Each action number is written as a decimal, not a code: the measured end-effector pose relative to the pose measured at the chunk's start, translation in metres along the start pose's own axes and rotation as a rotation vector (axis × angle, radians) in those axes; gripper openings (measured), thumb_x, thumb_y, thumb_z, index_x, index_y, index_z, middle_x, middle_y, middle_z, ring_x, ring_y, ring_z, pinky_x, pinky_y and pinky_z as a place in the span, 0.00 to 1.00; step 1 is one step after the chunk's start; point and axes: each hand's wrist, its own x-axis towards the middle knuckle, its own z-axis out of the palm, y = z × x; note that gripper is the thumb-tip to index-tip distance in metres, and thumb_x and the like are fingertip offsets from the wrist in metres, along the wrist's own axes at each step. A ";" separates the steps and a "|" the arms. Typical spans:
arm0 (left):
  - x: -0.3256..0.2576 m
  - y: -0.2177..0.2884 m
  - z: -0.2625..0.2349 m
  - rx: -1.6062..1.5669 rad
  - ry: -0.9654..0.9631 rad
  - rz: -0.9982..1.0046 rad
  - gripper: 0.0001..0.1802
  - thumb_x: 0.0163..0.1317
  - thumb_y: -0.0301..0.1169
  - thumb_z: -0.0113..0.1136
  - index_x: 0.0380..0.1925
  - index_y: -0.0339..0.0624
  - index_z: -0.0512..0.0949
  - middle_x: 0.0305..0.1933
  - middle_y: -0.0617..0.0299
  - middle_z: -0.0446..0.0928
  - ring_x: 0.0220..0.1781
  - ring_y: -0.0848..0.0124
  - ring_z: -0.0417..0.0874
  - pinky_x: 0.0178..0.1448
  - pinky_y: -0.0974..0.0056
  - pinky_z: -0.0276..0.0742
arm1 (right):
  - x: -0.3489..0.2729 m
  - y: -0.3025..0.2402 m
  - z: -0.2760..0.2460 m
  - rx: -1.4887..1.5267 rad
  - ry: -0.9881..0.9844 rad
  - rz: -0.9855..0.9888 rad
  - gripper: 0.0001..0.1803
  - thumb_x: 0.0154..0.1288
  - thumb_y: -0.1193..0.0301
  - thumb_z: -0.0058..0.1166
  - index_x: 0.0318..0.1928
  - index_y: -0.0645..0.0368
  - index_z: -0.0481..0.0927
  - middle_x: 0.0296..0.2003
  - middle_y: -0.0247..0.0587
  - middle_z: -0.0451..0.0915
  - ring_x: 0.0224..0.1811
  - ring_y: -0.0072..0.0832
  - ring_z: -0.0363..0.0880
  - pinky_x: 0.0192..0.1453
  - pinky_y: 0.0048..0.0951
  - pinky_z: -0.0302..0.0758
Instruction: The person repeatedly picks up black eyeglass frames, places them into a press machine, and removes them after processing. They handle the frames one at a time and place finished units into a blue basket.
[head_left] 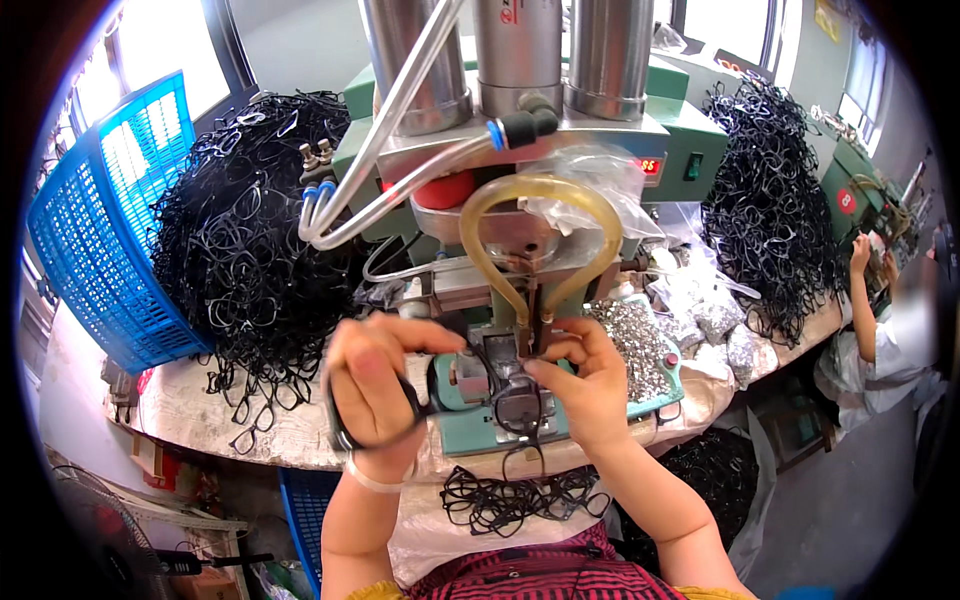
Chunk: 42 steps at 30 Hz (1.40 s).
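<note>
A black eyeglass frame [414, 402] is looped about my left hand [375, 375], whose fingers are curled on it while the index finger reaches toward the machine. Another black eyeglass frame [518, 408] lies on the small metal fixture under the machine head, its lower rim hanging over the front. Beside the fixture, my right hand [588, 375] has thumb and index finger drawn together close to the machine's narrow tip [535, 340]. Whatever sits between those fingertips is too small to make out. A bent yellowish tube [612, 235] arches above both hands.
Small shiny metal parts [635, 350] fill a green tray at right. Heaps of black frames [255, 235] [770, 190] flank the green press. More frames [520, 500] lie on my lap. A blue basket [110, 240] leans at left; another person's hand [860, 255] shows far right.
</note>
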 end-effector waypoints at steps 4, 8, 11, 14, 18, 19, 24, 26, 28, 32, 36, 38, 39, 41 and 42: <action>0.006 0.001 0.012 -0.085 0.098 0.024 0.27 0.80 0.50 0.32 0.26 0.41 0.61 0.22 0.47 0.76 0.23 0.68 0.78 0.30 0.69 0.76 | -0.003 -0.004 0.007 0.099 0.051 0.011 0.26 0.57 0.84 0.62 0.57 0.67 0.72 0.36 0.35 0.83 0.42 0.18 0.79 0.51 0.20 0.72; 0.002 -0.002 0.005 -0.066 0.069 0.022 0.27 0.80 0.49 0.32 0.26 0.41 0.61 0.22 0.47 0.76 0.24 0.67 0.79 0.31 0.69 0.77 | -0.005 -0.003 0.009 0.158 0.061 0.030 0.25 0.59 0.84 0.62 0.57 0.66 0.70 0.34 0.34 0.83 0.42 0.17 0.78 0.52 0.20 0.71; 0.006 -0.003 0.006 -0.106 0.100 -0.054 0.26 0.80 0.46 0.35 0.26 0.39 0.64 0.24 0.51 0.79 0.23 0.73 0.75 0.30 0.70 0.74 | -0.009 0.011 0.012 0.206 0.110 -0.023 0.25 0.60 0.84 0.63 0.57 0.66 0.71 0.34 0.34 0.83 0.41 0.17 0.77 0.51 0.20 0.71; 0.011 0.000 0.004 -0.197 0.102 -0.093 0.26 0.80 0.45 0.36 0.27 0.38 0.69 0.25 0.56 0.80 0.23 0.79 0.72 0.29 0.72 0.70 | -0.011 0.017 0.014 0.288 0.118 -0.056 0.24 0.60 0.85 0.62 0.56 0.66 0.71 0.35 0.34 0.83 0.42 0.18 0.77 0.52 0.20 0.71; 0.012 0.008 0.004 -0.127 0.058 -0.115 0.26 0.80 0.44 0.34 0.27 0.38 0.69 0.26 0.55 0.81 0.24 0.76 0.74 0.31 0.70 0.71 | -0.014 0.006 0.016 0.252 0.147 0.019 0.25 0.60 0.86 0.58 0.59 0.66 0.70 0.42 0.37 0.82 0.43 0.20 0.78 0.54 0.21 0.72; 0.006 0.008 0.000 0.003 -0.010 -0.042 0.27 0.80 0.44 0.31 0.27 0.37 0.69 0.26 0.55 0.80 0.25 0.72 0.75 0.34 0.68 0.73 | -0.018 -0.003 0.012 0.215 0.147 0.064 0.26 0.60 0.86 0.56 0.60 0.66 0.70 0.43 0.37 0.82 0.44 0.21 0.79 0.55 0.22 0.73; -0.074 -0.003 -0.018 0.172 -0.123 0.237 0.31 0.79 0.48 0.28 0.19 0.45 0.67 0.26 0.55 0.81 0.28 0.62 0.81 0.38 0.63 0.76 | -0.032 -0.030 -0.032 -0.349 -0.156 -0.160 0.22 0.58 0.85 0.55 0.55 0.64 0.77 0.50 0.42 0.82 0.51 0.33 0.80 0.58 0.31 0.73; -0.089 -0.016 -0.018 0.169 -0.110 0.285 0.24 0.79 0.45 0.36 0.25 0.42 0.68 0.33 0.53 0.84 0.31 0.58 0.82 0.37 0.59 0.78 | -0.035 -0.027 -0.072 -1.075 -0.040 -0.402 0.15 0.55 0.79 0.62 0.46 0.61 0.83 0.46 0.45 0.82 0.50 0.40 0.78 0.57 0.37 0.72; -0.080 -0.027 0.002 0.100 -0.160 0.460 0.20 0.78 0.43 0.39 0.30 0.42 0.67 0.35 0.53 0.84 0.31 0.58 0.81 0.35 0.58 0.78 | -0.051 -0.001 -0.115 -1.325 0.257 -0.266 0.13 0.51 0.74 0.67 0.40 0.59 0.84 0.39 0.45 0.81 0.48 0.45 0.75 0.55 0.43 0.71; -0.075 -0.041 0.021 0.170 -0.295 0.555 0.20 0.73 0.43 0.51 0.30 0.36 0.71 0.38 0.52 0.82 0.32 0.57 0.80 0.47 0.48 0.86 | -0.043 0.045 -0.129 -1.380 0.392 -0.454 0.11 0.50 0.73 0.68 0.36 0.59 0.82 0.33 0.42 0.79 0.44 0.43 0.75 0.50 0.42 0.72; -0.085 -0.040 0.021 0.272 -0.364 0.597 0.18 0.72 0.41 0.52 0.29 0.36 0.71 0.37 0.51 0.82 0.32 0.58 0.80 0.47 0.47 0.85 | -0.008 0.042 -0.122 -1.241 0.352 -0.506 0.06 0.50 0.74 0.67 0.29 0.56 0.82 0.28 0.38 0.79 0.39 0.42 0.76 0.46 0.41 0.73; -0.083 -0.037 0.028 0.277 -0.424 0.590 0.17 0.71 0.39 0.53 0.29 0.37 0.71 0.38 0.51 0.82 0.33 0.58 0.80 0.47 0.46 0.85 | 0.003 0.026 -0.125 -1.198 0.394 -0.518 0.04 0.50 0.74 0.66 0.27 0.56 0.83 0.29 0.38 0.80 0.38 0.41 0.77 0.44 0.41 0.74; -0.086 -0.041 0.029 0.263 -0.411 0.592 0.15 0.68 0.37 0.56 0.27 0.37 0.71 0.38 0.51 0.83 0.32 0.57 0.80 0.48 0.45 0.84 | 0.005 0.030 -0.127 -1.163 0.397 -0.463 0.04 0.49 0.74 0.65 0.27 0.56 0.83 0.29 0.39 0.80 0.38 0.41 0.78 0.43 0.41 0.74; -0.096 -0.050 0.027 0.217 -0.452 0.559 0.13 0.65 0.29 0.52 0.47 0.40 0.65 0.42 0.48 0.83 0.36 0.53 0.80 0.51 0.39 0.79 | 0.005 0.053 -0.136 -1.100 0.428 -0.418 0.01 0.48 0.75 0.62 0.25 0.56 0.84 0.29 0.40 0.81 0.37 0.41 0.79 0.43 0.40 0.75; -0.112 -0.069 0.009 0.195 -0.502 0.443 0.06 0.69 0.29 0.47 0.43 0.40 0.67 0.41 0.48 0.82 0.38 0.50 0.81 0.54 0.37 0.77 | 0.009 0.060 -0.128 -1.040 0.332 -0.448 0.04 0.46 0.75 0.64 0.26 0.57 0.84 0.27 0.40 0.80 0.36 0.41 0.79 0.41 0.41 0.76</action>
